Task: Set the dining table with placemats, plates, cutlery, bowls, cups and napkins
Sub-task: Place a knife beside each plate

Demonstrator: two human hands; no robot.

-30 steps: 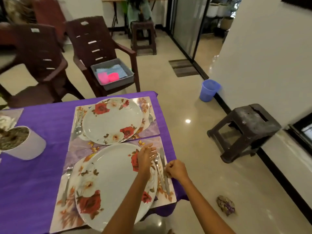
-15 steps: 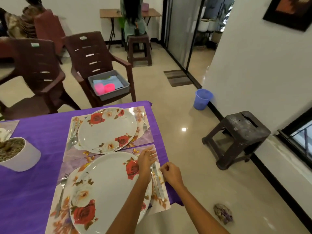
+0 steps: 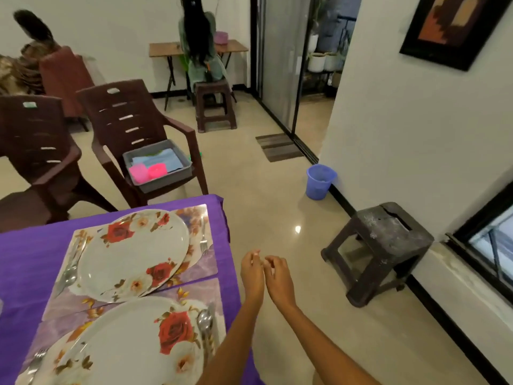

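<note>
Mats (image 3: 191,273), plates (image 3: 130,254) and cutlery (image 3: 205,325) laid lower left; cups (image 3: 148,172) wait in the tray (image 3: 166,180); left hand (image 3: 252,273) and right hand (image 3: 279,279) loosely curled, empty.

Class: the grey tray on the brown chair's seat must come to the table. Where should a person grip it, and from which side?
Grip the grey tray by its two short end rims, one hand each, probably reaching from the chair's open front. The armrests block the sides, and the raised rim offers a hold. Keep it level: pink cups sit inside.
</note>
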